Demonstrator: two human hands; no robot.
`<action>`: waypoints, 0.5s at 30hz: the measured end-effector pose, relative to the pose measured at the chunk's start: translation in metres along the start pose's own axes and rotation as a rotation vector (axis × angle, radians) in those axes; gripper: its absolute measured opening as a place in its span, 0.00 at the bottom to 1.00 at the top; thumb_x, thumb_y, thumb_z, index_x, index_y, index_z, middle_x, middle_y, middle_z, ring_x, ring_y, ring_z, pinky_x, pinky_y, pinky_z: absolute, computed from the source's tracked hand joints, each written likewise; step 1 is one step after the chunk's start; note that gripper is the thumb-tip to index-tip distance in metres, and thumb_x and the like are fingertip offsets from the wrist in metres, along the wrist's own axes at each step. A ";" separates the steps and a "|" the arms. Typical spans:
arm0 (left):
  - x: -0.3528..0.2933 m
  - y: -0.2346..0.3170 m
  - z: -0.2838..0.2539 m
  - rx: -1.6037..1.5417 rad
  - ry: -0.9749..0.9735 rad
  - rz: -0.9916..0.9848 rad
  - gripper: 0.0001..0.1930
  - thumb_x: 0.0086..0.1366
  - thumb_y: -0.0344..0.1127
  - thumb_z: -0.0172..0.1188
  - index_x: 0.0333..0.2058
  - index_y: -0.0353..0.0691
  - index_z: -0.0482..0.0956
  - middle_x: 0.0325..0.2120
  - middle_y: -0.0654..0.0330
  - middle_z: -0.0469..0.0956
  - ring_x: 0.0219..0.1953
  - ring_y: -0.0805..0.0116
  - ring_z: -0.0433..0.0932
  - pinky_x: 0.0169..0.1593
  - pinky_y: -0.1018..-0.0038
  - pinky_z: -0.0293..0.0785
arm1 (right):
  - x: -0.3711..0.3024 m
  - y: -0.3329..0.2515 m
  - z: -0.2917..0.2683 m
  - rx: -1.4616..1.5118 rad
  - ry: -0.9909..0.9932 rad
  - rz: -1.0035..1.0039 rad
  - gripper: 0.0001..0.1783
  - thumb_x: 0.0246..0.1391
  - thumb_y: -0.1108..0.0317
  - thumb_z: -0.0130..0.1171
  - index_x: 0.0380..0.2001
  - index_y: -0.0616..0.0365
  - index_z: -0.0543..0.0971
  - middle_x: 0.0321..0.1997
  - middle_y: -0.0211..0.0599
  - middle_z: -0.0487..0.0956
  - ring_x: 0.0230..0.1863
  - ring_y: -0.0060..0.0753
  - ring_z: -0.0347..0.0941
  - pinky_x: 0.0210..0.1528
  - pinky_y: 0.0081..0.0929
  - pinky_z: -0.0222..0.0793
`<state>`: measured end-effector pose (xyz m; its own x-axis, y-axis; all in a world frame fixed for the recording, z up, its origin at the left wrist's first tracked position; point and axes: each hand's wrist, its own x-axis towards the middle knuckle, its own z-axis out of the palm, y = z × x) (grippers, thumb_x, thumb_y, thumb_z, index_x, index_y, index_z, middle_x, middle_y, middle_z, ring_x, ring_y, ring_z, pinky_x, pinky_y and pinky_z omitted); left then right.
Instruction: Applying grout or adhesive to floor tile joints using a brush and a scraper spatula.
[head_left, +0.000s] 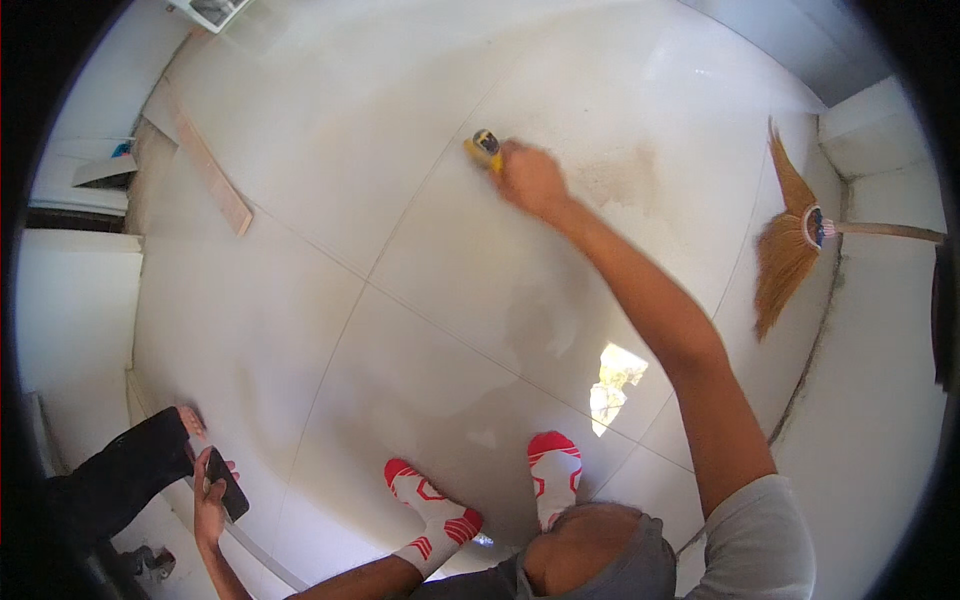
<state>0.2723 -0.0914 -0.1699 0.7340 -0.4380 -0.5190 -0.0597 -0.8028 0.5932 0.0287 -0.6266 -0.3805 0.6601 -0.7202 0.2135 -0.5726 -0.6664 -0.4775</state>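
My right hand (532, 182) reaches out over the pale tiled floor, its fingers wrapped around a small yellow and black tool (485, 148) that looks like a tape measure. Most of its body is hidden by my fist. At the lower left, my left hand (209, 500) grips a dark phone (229, 486), thumb along one side and fingertips showing past the other. The phone's display looks dark. Below my outstretched right arm are my feet in white and red socks (555, 470), planted on the tiles.
A straw broom (790, 250) leans at the right wall. A wooden board (212, 165) lies on the floor at the far left. Another person's black-clad leg (130, 465) with a bare foot is beside the phone. Sunlight (618, 385) reflects off the glossy tiles (330, 340).
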 end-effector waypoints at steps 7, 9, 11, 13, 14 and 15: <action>0.009 -0.006 -0.008 0.103 -0.042 0.015 0.26 0.59 0.33 0.49 0.57 0.44 0.57 0.40 0.52 0.69 0.39 0.65 0.70 0.45 0.71 0.67 | -0.299 -0.137 0.046 0.630 -0.922 0.190 0.21 0.41 0.56 0.57 0.36 0.58 0.72 0.34 0.50 0.74 0.37 0.52 0.70 0.40 0.44 0.65; 0.008 -0.005 -0.009 0.132 -0.043 0.034 0.26 0.60 0.35 0.51 0.57 0.44 0.56 0.40 0.53 0.69 0.39 0.65 0.70 0.45 0.71 0.67 | -0.333 -0.127 0.022 0.679 -0.931 0.138 0.19 0.40 0.61 0.58 0.37 0.56 0.73 0.35 0.46 0.73 0.40 0.49 0.70 0.42 0.42 0.66; 0.008 0.000 -0.008 0.109 -0.028 0.007 0.26 0.61 0.40 0.54 0.56 0.43 0.57 0.39 0.53 0.69 0.39 0.67 0.69 0.46 0.72 0.67 | -0.323 -0.059 0.021 0.525 -0.593 -0.063 0.20 0.38 0.64 0.60 0.40 0.53 0.73 0.38 0.43 0.73 0.41 0.47 0.70 0.43 0.41 0.66; 0.019 -0.002 -0.010 0.102 -0.063 0.027 0.27 0.61 0.40 0.54 0.56 0.43 0.58 0.39 0.53 0.69 0.39 0.67 0.69 0.46 0.72 0.66 | -0.253 0.019 0.000 0.345 -0.287 -0.029 0.23 0.38 0.63 0.61 0.42 0.50 0.74 0.39 0.40 0.74 0.41 0.44 0.71 0.41 0.40 0.68; 0.021 -0.004 -0.009 0.096 -0.100 0.037 0.27 0.61 0.41 0.55 0.56 0.43 0.58 0.39 0.53 0.69 0.40 0.67 0.69 0.47 0.72 0.66 | -0.203 0.047 -0.016 0.191 -0.249 0.079 0.19 0.41 0.62 0.58 0.40 0.53 0.74 0.36 0.41 0.75 0.37 0.45 0.72 0.38 0.40 0.69; 0.023 -0.002 -0.006 0.093 -0.121 0.050 0.27 0.61 0.41 0.55 0.56 0.43 0.58 0.39 0.53 0.69 0.40 0.67 0.69 0.47 0.72 0.66 | -0.150 0.072 -0.039 0.029 -0.205 0.188 0.16 0.43 0.62 0.56 0.37 0.56 0.74 0.34 0.43 0.76 0.34 0.46 0.72 0.35 0.41 0.70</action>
<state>0.2933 -0.0975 -0.1796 0.6421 -0.5195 -0.5637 -0.1611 -0.8104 0.5633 -0.1307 -0.5741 -0.4141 0.6299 -0.7747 -0.0565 -0.6820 -0.5168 -0.5174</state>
